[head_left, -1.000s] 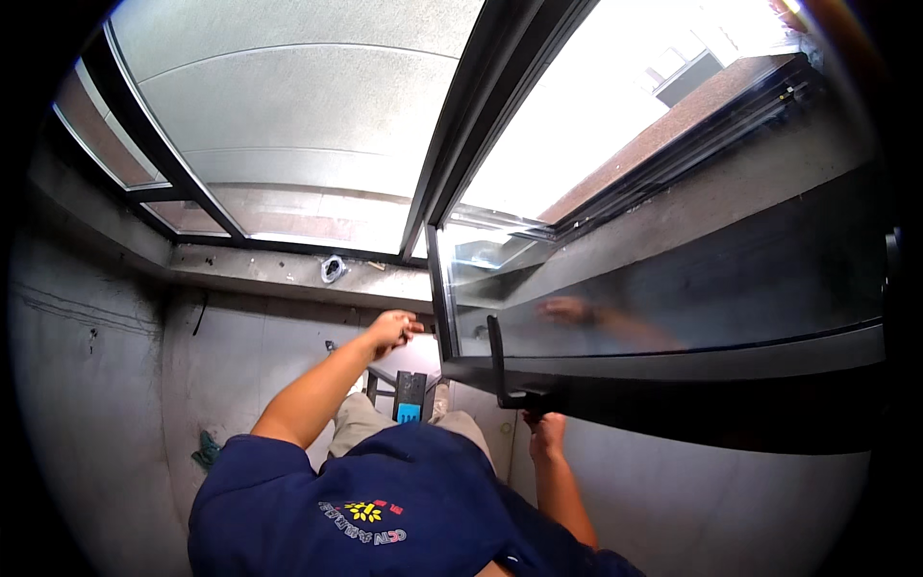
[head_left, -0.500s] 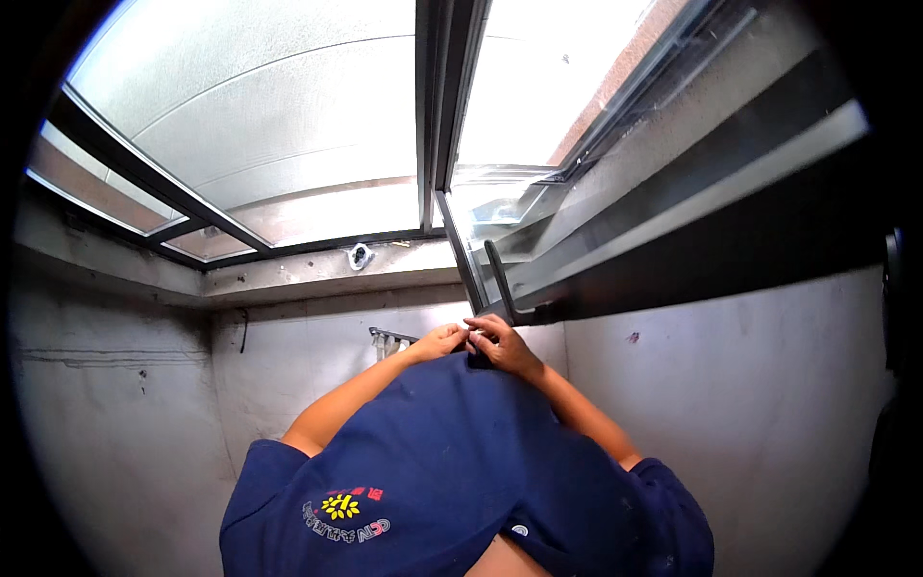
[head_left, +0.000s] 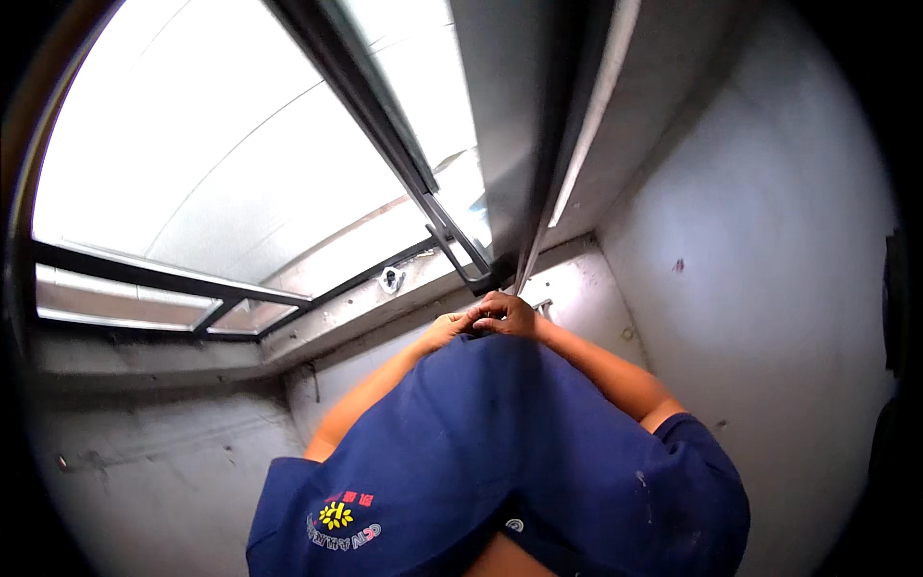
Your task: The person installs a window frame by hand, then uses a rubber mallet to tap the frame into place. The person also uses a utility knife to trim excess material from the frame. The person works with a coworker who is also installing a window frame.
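Observation:
Both my hands are close together in front of my dark blue shirt (head_left: 500, 413). My left hand (head_left: 444, 331) has its fingers bent in towards the right one, fingertips meeting it. Curled over that meeting point is my right hand (head_left: 508, 313), its fingers bent and pressed inward. Whatever lies between the fingers is hidden. Just beyond my fingers is the lower corner of an open dark-framed window sash (head_left: 506, 267), seen nearly edge-on. A dark window handle (head_left: 450, 258) stands out from the sash, close to my hands but with no finger on it.
A fixed window frame (head_left: 173, 279) runs along the left. On the concrete sill (head_left: 336, 306) lies a small whitish roll-like thing (head_left: 390, 280). Partly hidden behind my right hand is a small light metal piece (head_left: 544, 308). A bare grey wall (head_left: 769, 288) rises on the right.
The view has turned, and the sash now appears more edge-on and farther left. My right fingers, raised and more spread before, have curled down over the left fingertips.

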Demonstrator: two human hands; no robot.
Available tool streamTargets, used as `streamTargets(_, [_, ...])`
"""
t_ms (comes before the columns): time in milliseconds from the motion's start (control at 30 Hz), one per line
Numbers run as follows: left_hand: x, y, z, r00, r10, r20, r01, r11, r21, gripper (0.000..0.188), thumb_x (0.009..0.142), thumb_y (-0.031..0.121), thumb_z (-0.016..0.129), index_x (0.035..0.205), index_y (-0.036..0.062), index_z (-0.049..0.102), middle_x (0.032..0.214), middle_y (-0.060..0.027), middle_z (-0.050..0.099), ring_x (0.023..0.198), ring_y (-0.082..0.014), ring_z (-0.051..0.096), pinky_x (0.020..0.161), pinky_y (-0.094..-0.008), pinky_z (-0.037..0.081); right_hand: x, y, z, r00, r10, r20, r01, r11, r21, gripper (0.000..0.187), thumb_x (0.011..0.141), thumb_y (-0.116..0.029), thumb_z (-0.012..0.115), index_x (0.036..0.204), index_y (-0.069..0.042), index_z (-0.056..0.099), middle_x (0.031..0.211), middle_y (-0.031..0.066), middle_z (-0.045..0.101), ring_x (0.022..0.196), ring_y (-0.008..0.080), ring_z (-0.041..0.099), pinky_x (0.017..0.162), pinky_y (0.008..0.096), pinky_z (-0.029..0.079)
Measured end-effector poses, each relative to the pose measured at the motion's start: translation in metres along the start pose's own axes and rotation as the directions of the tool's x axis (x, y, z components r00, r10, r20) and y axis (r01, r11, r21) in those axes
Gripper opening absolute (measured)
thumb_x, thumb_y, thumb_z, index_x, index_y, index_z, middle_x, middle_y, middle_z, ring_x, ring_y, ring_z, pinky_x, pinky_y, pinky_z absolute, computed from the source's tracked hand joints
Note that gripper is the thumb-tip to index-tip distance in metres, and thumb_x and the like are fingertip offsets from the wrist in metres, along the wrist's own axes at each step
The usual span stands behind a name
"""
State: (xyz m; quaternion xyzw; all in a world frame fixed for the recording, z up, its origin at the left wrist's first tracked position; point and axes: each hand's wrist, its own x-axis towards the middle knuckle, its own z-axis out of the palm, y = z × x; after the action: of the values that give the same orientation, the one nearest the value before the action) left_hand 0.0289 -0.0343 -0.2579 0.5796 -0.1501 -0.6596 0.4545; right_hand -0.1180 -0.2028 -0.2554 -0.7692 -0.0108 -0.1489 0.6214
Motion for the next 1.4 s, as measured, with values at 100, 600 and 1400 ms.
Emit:
streamTargets(100, [0.003, -0.008, -0.005, 0.999, -0.040, -0.012, 0.041, 0.992, 0.119, 0.051, 0.097, 0.054, 0.055, 0.097, 0.0059, 0.070, 0.089, 0.0019, 0.067, 0.075, -0.0058, 0.057, 0.068, -0.0217, 0.046, -0.008, 0.002, -0.001, 1.000, 0.008, 0.012, -0.008, 1.000, 0.030, 0.023, 0.086, -0.019, 0.077, 0.104, -0.006, 0.073, 0.095, 0.0079, 0.066, 0.088, 0.0207, 0.064, 0.079, 0.0308, 0.050])
streamTargets(600, [-0.013, 0.025, 0.023, 0.927, -0.277, -0.252, 0.333, 0.918, 0.214, 0.049, 0.100, 0.045, 0.055, 0.104, -0.0015, 0.070, 0.074, 0.0035, 0.058, 0.064, -0.0040, 0.046, 0.057, -0.0224, 0.037, -0.078, 0.019, -0.069, 0.769, 0.559, -0.309, -0.321, 0.756, 0.570, 0.019, 0.094, -0.009, 0.065, 0.110, 0.000, 0.070, 0.084, 0.0046, 0.070, 0.068, 0.0100, 0.064, 0.065, 0.0241, 0.054])
streamTargets(1400, [-0.001, 0.059, 0.044, 0.779, -0.334, -0.531, 0.356, 0.932, -0.063, 0.039, 0.100, 0.040, 0.057, 0.102, 0.0037, 0.070, 0.069, 0.0043, 0.056, 0.060, -0.0058, 0.047, 0.056, -0.0240, 0.039, 0.110, 0.008, -0.176, 0.993, -0.089, 0.083, 0.017, 0.779, 0.627, 0.018, 0.083, 0.000, 0.074, 0.100, -0.005, 0.073, 0.094, 0.0059, 0.067, 0.090, 0.0176, 0.064, 0.080, 0.0288, 0.050])
